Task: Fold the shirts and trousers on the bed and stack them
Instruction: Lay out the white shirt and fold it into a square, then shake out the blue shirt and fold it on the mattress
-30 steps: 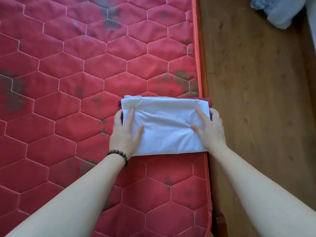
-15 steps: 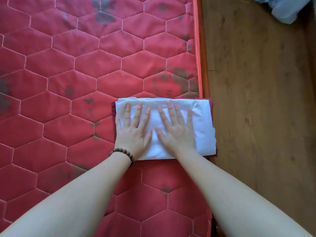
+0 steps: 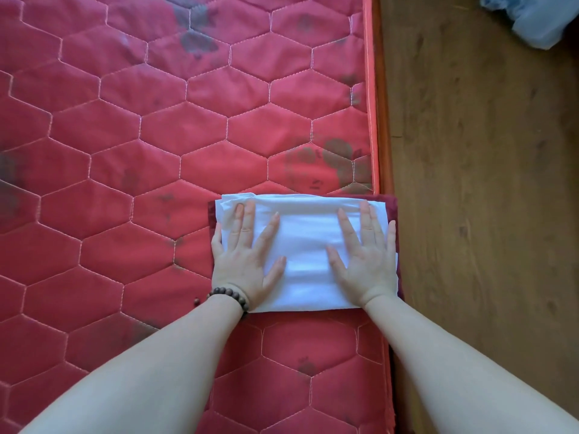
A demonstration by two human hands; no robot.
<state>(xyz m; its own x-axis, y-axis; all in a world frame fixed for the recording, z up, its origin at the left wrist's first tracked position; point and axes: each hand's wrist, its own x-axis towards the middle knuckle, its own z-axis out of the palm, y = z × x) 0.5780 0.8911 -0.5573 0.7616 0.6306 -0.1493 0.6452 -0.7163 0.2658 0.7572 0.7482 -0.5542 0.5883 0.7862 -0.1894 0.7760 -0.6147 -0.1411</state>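
I am in a bedroom at home: under my arms lies a red quilted mattress with hexagon stitching point(image 3: 188, 126), its orange piped edge point(image 3: 371, 98) running beside a brown wood-grain plank floor point(image 3: 485, 198), where a pale crumpled bundle point(image 3: 539, 23) lies.

Folded white garment point(image 3: 305, 245) atop possibly maroon one point(image 3: 393, 208).

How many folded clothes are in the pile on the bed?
2 show: a white garment on top under both flat hands, and a dark red garment beneath, peeking out at the edges. More could be hidden underneath.
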